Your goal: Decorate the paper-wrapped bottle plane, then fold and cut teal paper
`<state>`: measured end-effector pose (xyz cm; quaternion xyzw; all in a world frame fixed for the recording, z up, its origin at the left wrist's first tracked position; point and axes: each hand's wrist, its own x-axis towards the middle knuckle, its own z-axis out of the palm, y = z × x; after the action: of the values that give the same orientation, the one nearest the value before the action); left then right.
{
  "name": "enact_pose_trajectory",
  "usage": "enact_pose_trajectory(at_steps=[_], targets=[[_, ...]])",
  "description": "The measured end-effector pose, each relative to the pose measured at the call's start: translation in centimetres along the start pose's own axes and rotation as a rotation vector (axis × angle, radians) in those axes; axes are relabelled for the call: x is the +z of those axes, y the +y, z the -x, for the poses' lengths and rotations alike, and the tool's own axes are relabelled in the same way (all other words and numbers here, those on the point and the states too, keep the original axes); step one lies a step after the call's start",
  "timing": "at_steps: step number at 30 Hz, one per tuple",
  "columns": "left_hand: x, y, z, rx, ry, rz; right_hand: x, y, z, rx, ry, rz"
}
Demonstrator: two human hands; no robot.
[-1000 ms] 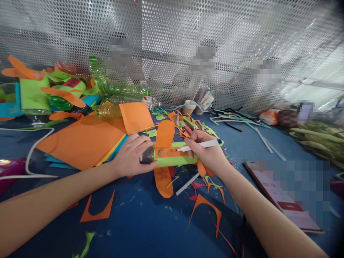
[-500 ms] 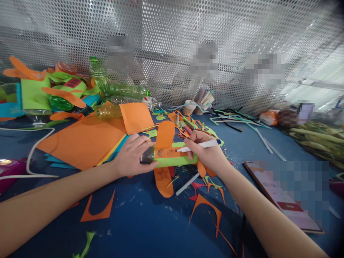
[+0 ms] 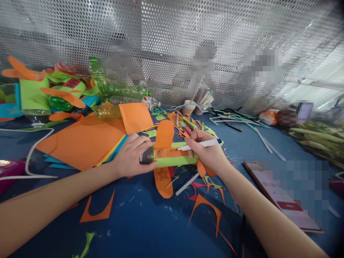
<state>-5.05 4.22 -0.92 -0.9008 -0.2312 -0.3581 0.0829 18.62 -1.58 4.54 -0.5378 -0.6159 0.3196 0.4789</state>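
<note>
A plastic bottle wrapped in green paper, with orange paper wings (image 3: 164,135), lies on its side on the blue table (image 3: 150,218). My left hand (image 3: 133,154) is closed round its clear neck end and steadies it. My right hand (image 3: 208,152) grips a white marker (image 3: 201,144) like a pen, its tip resting on the orange strip (image 3: 172,153) along the top of the bottle. The lower wing (image 3: 163,181) lies flat on the table under the bottle.
Large orange paper sheets (image 3: 83,139) lie to the left, with other bottles (image 3: 126,89) and finished green-and-orange crafts (image 3: 34,93) behind. Paper scraps litter the table. Cups of pens (image 3: 200,102) stand by the perforated metal wall. A phone (image 3: 282,195) lies at right.
The marker tip has shifted slightly to the right along the orange strip. My left hand and the bottle have stayed put.
</note>
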Motion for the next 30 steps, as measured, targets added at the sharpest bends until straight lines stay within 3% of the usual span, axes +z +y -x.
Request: enact_pose_trajectory(at_steps=[30], targets=[[0.07, -0.06, 0.01, 0.022, 0.020, -0.013, -0.48, -0.06, -0.26, 0.000, 0.046, 0.023]])
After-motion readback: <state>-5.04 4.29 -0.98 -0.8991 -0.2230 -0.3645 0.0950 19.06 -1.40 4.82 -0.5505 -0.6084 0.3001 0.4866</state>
